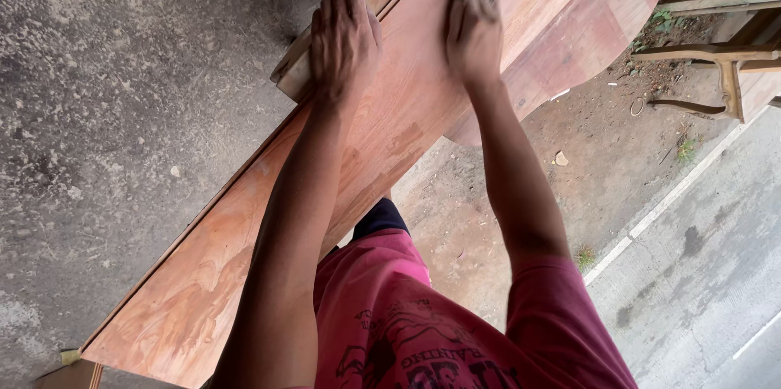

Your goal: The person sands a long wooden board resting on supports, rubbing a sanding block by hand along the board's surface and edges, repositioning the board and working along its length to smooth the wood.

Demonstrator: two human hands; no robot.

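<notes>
Reddish-brown grained board [390, 137]; pink shirt [423, 332]; grey floor [122, 112].

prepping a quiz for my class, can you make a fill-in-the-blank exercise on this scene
1. The left hand lies flat on the reddish wooden ____.
2. The right hand looks ____ with motion; whether its fingers hold anything is unclear.
3. The person's shirt is ____.
4. A pale wooden frame stands at the picture's upper ____.

Missing words: panel; blurred; pink; right

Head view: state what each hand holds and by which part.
The left hand lies flat on the reddish wooden board near its edge, gripping nothing. The right hand presses something small under its blurred fingertips; what it is cannot be told.
</notes>
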